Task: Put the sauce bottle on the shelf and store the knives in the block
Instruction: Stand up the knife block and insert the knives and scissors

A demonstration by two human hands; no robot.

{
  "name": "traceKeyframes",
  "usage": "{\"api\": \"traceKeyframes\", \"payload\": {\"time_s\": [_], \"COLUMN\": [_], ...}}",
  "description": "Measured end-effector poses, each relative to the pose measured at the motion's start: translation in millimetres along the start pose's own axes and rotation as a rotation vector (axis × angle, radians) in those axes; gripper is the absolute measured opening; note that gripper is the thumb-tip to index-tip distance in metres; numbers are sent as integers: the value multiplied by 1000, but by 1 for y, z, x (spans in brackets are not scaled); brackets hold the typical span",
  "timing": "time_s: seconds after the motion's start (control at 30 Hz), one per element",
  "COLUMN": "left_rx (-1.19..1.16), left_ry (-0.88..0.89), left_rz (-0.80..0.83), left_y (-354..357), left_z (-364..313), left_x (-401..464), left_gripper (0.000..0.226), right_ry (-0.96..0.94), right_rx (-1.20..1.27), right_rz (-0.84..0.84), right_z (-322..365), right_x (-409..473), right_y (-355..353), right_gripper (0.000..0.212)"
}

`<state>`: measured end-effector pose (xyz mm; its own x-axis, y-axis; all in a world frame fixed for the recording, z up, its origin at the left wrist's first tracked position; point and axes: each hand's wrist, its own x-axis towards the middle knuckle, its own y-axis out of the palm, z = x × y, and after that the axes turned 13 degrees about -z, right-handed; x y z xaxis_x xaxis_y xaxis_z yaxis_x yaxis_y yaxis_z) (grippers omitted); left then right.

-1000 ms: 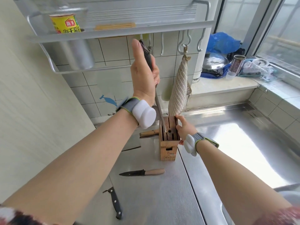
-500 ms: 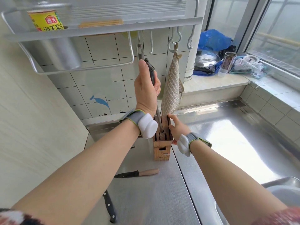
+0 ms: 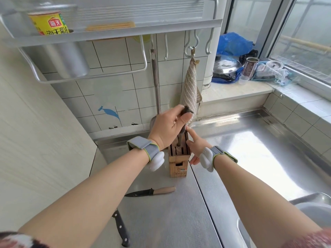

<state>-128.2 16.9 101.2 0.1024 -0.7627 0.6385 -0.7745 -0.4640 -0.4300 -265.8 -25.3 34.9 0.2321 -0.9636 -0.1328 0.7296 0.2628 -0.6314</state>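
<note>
Head view, the only one on offer: left hand (image 3: 167,127) clenched around the dark handle of a honing steel (image 3: 180,138), now sunk well down into the knife block (image 3: 179,158), where a second ago hand and handle were raised high, up near the rack's hooks, with only the tip at the slots. Below the grip, just a short grey length of shaft left showing before the round hole in the block's top; above the grip, the dark butt of the handle poking out past the thumb. Right hand (image 3: 196,149) pressed against the block's right side, fingers loosely curled on the wood, index finger lifted toward the shaft just under the grip; bracing rather than grasping, as before. Meaning for the task: this tool nearly seated, probably only a last push and a release left. Nearer the camera than the grip, on the steel counter (image 3: 232,167), two knives yet to store: a wooden-handled knife (image 3: 152,192) just in front of the block, and a black-handled knife (image 3: 121,230) closer in and to the left. Far above and left of the grip, the sauce bottle (image 3: 49,24) already standing on the shelf (image 3: 111,32), so that half judged done.
</note>
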Motion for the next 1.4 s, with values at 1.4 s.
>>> {"api": "traceKeyframes", "payload": {"time_s": [1.4], "left_rx": [279], "left_ry": [-380], "left_rz": [188], "left_y": [-21], "left_z": [69], "left_x": [-96], "left_gripper": [21], "right_ry": [91], "right_rx": [-44], "right_rz": [-40], "right_z": [-9], "right_x": [4], "right_y": [15], "right_gripper": [56]}}
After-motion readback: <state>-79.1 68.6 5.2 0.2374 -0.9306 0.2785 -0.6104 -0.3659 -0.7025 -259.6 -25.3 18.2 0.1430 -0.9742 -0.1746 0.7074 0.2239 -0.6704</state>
